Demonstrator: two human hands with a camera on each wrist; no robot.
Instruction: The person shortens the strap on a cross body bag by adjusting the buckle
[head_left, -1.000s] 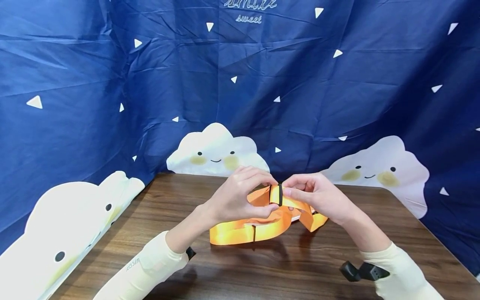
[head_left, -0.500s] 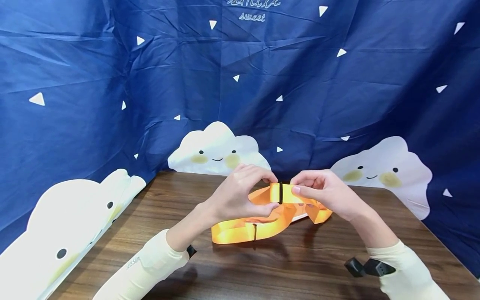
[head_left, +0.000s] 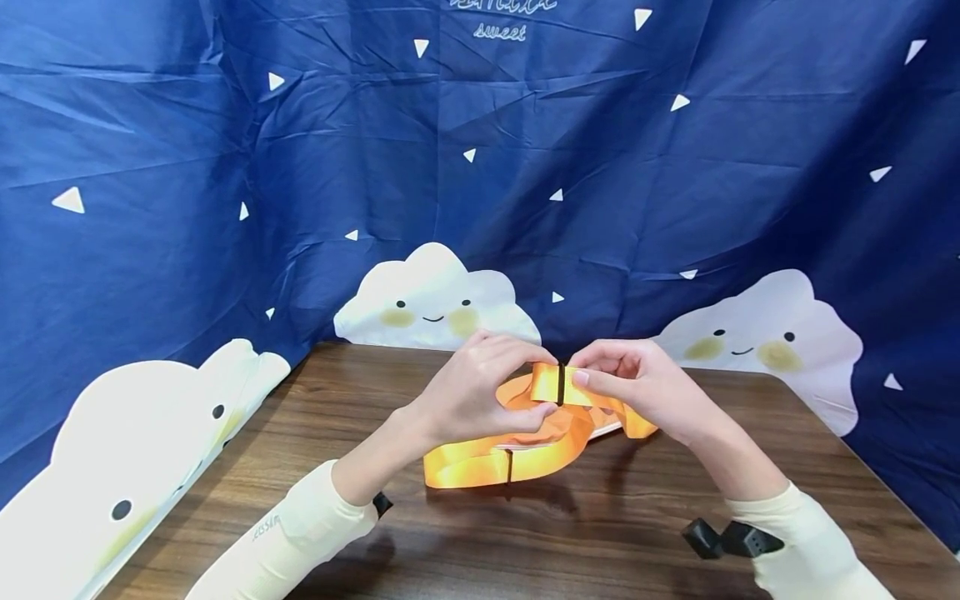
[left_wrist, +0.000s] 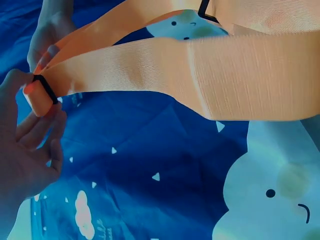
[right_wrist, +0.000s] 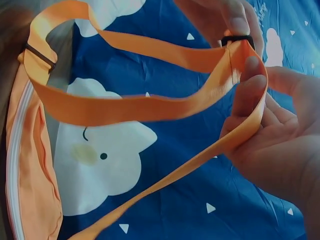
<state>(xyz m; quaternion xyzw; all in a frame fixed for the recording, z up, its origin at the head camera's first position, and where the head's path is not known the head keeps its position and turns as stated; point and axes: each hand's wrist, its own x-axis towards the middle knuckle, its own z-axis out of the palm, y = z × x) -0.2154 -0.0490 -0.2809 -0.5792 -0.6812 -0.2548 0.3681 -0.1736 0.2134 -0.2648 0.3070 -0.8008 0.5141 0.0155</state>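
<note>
An orange webbing strap [head_left: 465, 473] loops above the table, joined to an orange bag [right_wrist: 37, 170] with a white zipper [right_wrist: 18, 145]. My left hand [head_left: 472, 392] pinches a black slider buckle [head_left: 561, 385] between thumb and fingers; a short fold of webbing sticks out on its left side. Just right of the buckle, my right hand [head_left: 648, 387] pinches the strap between thumb and index finger. The right wrist view shows webbing running across the right hand's fingers [right_wrist: 247, 92]. A second black ring [head_left: 510, 467] sits on the lower part of the strap.
The brown wooden table [head_left: 600, 533] lies under both hands. Behind it hangs a blue cloth [head_left: 420, 167] printed with white clouds and triangles. Black wrist cameras [head_left: 731, 540] are strapped over the pale sleeves [head_left: 817, 546].
My right hand moved away from the buckle to the right, then came back left close to it. The fold of strap left of the buckle now sticks out farther. The left hand stays nearly still.
</note>
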